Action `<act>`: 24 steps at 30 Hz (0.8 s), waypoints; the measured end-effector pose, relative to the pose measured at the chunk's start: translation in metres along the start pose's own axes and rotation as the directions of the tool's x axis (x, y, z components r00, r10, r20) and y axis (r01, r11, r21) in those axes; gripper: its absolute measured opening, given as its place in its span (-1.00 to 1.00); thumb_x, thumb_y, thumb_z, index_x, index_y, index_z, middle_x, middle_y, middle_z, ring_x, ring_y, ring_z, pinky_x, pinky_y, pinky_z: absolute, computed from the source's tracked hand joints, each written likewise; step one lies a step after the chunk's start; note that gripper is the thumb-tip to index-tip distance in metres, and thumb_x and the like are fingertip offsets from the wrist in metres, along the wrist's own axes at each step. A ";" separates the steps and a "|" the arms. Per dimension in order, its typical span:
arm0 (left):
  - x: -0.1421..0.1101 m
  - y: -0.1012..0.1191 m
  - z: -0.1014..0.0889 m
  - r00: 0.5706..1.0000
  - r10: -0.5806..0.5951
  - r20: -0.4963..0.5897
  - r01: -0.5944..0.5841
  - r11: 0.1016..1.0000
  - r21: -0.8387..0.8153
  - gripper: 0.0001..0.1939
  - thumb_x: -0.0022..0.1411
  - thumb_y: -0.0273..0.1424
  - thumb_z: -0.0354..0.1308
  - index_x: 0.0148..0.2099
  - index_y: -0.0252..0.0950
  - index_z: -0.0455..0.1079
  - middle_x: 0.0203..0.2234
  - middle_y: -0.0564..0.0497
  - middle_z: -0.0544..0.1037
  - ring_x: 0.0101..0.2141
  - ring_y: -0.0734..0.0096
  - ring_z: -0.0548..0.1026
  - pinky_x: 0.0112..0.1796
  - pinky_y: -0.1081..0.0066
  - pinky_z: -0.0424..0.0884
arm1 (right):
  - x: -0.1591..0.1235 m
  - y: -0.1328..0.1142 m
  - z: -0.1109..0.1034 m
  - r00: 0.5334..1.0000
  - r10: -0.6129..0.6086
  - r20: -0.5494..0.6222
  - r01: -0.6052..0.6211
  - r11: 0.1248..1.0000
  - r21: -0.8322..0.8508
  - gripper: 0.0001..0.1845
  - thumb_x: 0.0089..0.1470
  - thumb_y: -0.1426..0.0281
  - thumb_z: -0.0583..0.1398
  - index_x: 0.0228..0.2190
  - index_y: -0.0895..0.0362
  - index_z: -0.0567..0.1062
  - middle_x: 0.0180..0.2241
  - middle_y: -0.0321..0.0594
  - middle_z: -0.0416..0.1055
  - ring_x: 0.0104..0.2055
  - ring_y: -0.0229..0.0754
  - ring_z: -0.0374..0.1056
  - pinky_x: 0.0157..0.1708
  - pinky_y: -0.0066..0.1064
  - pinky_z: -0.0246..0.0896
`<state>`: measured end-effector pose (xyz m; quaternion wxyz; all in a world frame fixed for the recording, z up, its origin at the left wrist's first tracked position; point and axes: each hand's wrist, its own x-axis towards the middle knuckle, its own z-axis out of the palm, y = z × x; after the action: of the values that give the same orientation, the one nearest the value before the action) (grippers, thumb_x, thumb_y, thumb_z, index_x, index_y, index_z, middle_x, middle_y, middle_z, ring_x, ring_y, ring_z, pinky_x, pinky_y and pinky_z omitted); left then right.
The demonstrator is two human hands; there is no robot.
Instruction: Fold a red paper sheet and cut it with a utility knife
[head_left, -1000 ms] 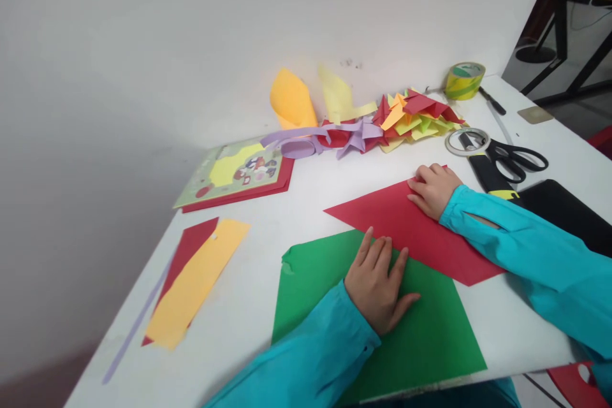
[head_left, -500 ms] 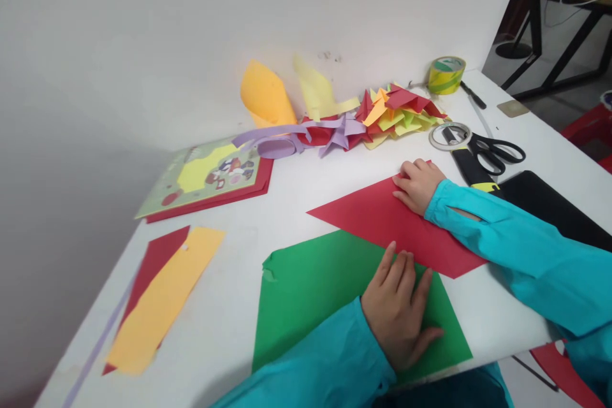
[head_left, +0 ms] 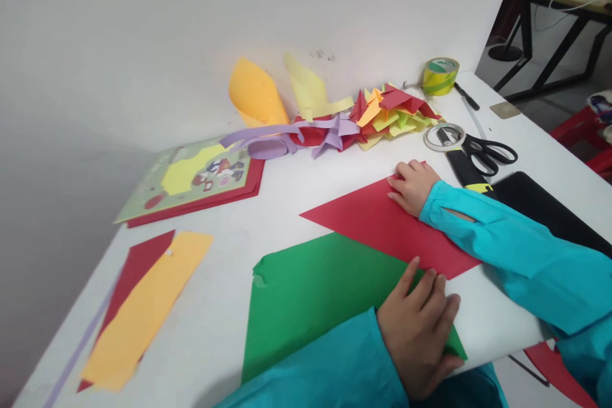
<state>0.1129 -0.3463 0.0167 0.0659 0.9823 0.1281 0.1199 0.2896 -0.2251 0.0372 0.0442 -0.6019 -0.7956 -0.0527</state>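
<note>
A red paper sheet (head_left: 382, 223) lies on the white table (head_left: 224, 325), overlapping the far edge of a green paper sheet (head_left: 310, 293). My right hand (head_left: 411, 186) rests on the red sheet's far corner with its fingers curled and pressed down on the paper. My left hand (head_left: 421, 331) lies flat, fingers stretched out, on the green sheet's near right corner at the table's front edge. Both arms wear teal sleeves.
Folded coloured paper pieces (head_left: 377, 113) pile along the wall, with purple strips (head_left: 272, 140). Scissors (head_left: 488, 152), a clear tape ring (head_left: 444, 136), a green-yellow tape roll (head_left: 440, 75), a black sheet (head_left: 540, 201), a picture booklet (head_left: 191, 175) and orange-on-red strips (head_left: 143, 306) lie around.
My left hand has slid right and toward me across the green sheet, to its near right corner. The view has shifted; my right hand stays on the red sheet.
</note>
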 end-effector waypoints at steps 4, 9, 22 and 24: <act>0.001 0.000 -0.003 0.999 -0.007 0.042 0.007 1.000 -0.007 -0.31 0.13 0.05 0.05 0.15 -0.33 0.23 0.08 -0.17 0.36 0.08 0.01 0.27 0.20 -0.10 -0.09 | 0.000 0.000 0.001 1.000 0.001 0.001 -0.001 1.000 -0.004 -0.62 0.19 0.18 0.04 -0.15 0.14 0.49 -0.10 -0.02 0.31 -0.13 -0.01 0.11 -0.27 -0.25 -0.06; 0.001 -0.004 -0.005 0.997 0.021 0.068 -0.020 1.000 -0.012 -0.37 0.16 -0.02 0.06 0.17 -0.30 0.21 0.14 -0.14 0.30 0.07 0.05 0.27 0.20 -0.11 -0.07 | 0.001 0.001 0.003 1.000 0.002 0.000 -0.002 1.000 -0.004 -0.61 0.19 0.18 0.03 -0.14 0.13 0.50 -0.10 -0.02 0.30 -0.13 -0.01 0.11 -0.27 -0.24 -0.07; -0.009 -0.015 -0.009 1.000 -0.003 -0.003 0.003 1.000 0.031 -0.34 0.18 0.06 -0.01 0.18 -0.25 0.22 0.11 -0.06 0.35 0.09 0.06 0.27 0.21 -0.14 -0.11 | 0.001 0.001 0.003 1.000 0.010 0.012 -0.009 1.000 -0.008 -0.60 0.19 0.17 0.02 -0.12 0.12 0.49 -0.10 -0.04 0.29 -0.13 -0.01 0.10 -0.26 -0.24 -0.08; -0.010 -0.017 -0.010 1.000 -0.004 -0.003 0.004 1.000 0.029 -0.34 0.17 0.05 0.02 0.19 -0.24 0.21 0.11 -0.05 0.36 0.10 0.06 0.26 0.21 -0.13 -0.12 | 0.001 0.001 0.003 1.000 0.005 0.008 -0.005 1.000 -0.010 -0.59 0.19 0.16 0.02 -0.12 0.13 0.49 -0.10 -0.03 0.29 -0.13 -0.01 0.09 -0.26 -0.24 -0.08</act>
<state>0.0972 -0.3321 0.0217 0.0516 0.9827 0.1318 0.1192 0.2908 -0.2238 0.0346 0.0380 -0.6041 -0.7941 -0.0542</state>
